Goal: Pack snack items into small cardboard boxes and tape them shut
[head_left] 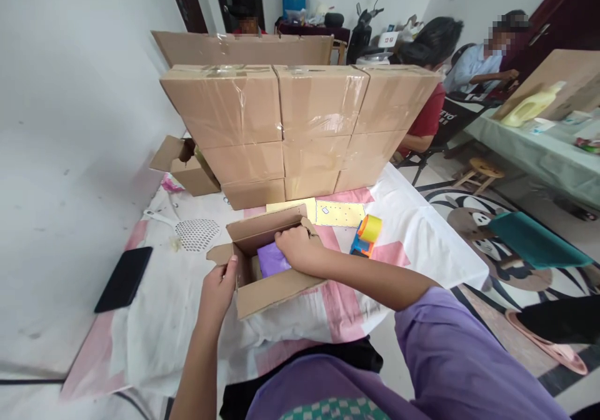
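A small open cardboard box (262, 292) sits on the white and pink cloth (178, 320) in front of me. My left hand (218, 290) grips the box's left flap and near edge. My right hand (296, 248) reaches into the box and presses on a purple packet (270, 260) inside it; whether the fingers grip the packet is hidden. An orange and yellow tape dispenser (366, 235) lies just right of the box. Yellow sheets (340, 214) lie behind it.
A wall of taped cardboard boxes (300, 126) stands at the back of the cloth, with another open box (190, 170) at its left. A black phone (124, 278) and a mesh swatter (197, 232) lie left. People sit beyond, near a green table (544, 151).
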Available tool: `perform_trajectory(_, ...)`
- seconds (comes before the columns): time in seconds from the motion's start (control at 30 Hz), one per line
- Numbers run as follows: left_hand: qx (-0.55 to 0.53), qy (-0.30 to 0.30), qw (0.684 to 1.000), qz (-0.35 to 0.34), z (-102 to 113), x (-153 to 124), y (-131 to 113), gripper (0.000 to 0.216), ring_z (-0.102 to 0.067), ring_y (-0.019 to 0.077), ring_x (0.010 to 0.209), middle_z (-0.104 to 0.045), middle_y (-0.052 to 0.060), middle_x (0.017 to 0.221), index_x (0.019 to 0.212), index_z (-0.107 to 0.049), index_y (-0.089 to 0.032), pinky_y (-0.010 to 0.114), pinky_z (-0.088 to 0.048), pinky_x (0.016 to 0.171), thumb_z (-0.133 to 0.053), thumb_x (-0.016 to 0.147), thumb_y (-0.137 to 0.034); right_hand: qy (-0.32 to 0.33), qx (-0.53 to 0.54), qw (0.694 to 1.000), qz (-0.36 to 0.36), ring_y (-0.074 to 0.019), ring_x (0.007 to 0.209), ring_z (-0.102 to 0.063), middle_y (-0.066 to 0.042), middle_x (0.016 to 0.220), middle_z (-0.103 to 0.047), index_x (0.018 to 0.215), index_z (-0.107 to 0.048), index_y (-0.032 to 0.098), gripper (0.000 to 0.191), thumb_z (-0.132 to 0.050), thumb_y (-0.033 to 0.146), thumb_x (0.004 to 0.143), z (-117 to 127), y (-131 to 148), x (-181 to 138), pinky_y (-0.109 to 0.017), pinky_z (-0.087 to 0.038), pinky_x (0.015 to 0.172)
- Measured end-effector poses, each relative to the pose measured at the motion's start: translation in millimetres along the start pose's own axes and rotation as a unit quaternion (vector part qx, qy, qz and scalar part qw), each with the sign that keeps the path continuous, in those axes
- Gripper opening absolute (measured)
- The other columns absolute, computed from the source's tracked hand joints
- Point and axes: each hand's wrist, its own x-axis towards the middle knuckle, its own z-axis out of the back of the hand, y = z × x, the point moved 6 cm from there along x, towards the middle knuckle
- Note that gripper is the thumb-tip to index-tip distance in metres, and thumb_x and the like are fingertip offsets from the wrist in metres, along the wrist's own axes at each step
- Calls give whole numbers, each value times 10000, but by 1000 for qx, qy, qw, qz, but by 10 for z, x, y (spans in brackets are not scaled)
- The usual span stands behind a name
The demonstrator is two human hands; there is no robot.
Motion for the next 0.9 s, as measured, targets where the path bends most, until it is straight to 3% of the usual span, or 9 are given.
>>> perform_trajectory(0.17,-10,-3,1000,15,12,-51,52,534,-698,297,768,-738,103,732,701,-656,-203,355,-494,667,-470,884,-669,-160,91,973,139,-280,1032,-699,-128,1024,-763,1114,-678,169,223,-498,175,984,319,-118,-524,-438,-484,943)
perform_trajectory(0.23,-48,-31,998,18,21,-75,84,481,-712,288,804,-758,99,822,846,-682,-190,354,-528,693,-541,859,-650,-293,219,921,134,-264,1068,-666,-108,1053,-743,1105,-682,207,281,-428,309,1036,415,-415,-820,-437,-468,990)
perform_trajectory(0.3,-91,-60,994,9,29,-106,105,466,-712,260,805,-755,85,885,971,-666,-186,337,-544,690,-617,828,-627,-382,353,853,50,-247,1090,-654,-101,1096,-727,1112,-672,220,330,-384,368,1051,304,-807,-1021,-416,-478,1000)
perform_trajectory(0.37,-130,-90,987,-12,59,-149,107,470,-705,235,800,-738,73,904,1021,-646,-185,320,-549,686,-672,806,-602,-387,460,799,2,-239,1101,-663,-100,1133,-722,1128,-663,217,334,-395,399,1047,35,-1050,-1064,-400,-499,992)
perform_trajectory(0.43,-165,-103,980,-45,103,-201,80,446,-711,231,867,-736,77,944,1054,-642,-184,333,-565,766,-683,825,-564,-341,524,780,21,-239,1165,-657,-104,1204,-713,1160,-661,217,346,-415,429,1040,-229,-1089,-995,-404,-498,1023)
perform_trajectory(0.57,-187,-91,967,-147,190,-314,-21,462,-669,268,1177,-726,126,1197,1243,-595,-199,429,-505,1044,-677,889,-484,-290,527,796,66,-239,1388,-510,-102,1431,-607,1218,-668,234,393,-385,452,1055,-479,-980,-895,-444,-390,1170)
perform_trajectory(0.7,-209,-129,946,-213,255,-406,107,727,-563,350,1345,-574,188,1462,1400,-511,-229,473,-539,1013,-656,848,-678,-290,471,829,76,-243,1401,-472,-103,1458,-572,1239,-660,234,414,-329,419,1073,-465,-935,-921,-462,-359,1185)
perform_trajectory(0.8,-201,-32,949,-241,157,-422,280,1057,-577,403,1323,-609,208,1421,1456,-503,-231,548,-497,1075,-478,686,-953,-290,422,855,82,-262,1361,-476,-110,1433,-568,1221,-669,234,406,-327,391,1070,-450,-911,-939,-470,-383,1151)
perform_trajectory(0.9,-124,42,958,-255,104,-435,350,1248,-552,440,1337,-598,212,1439,1441,-548,-219,571,-430,1144,-506,476,-1010,-285,410,862,81,-268,1331,-483,-113,1396,-570,1196,-682,235,396,-336,377,1065,-479,-886,-915,-464,-398,1128)
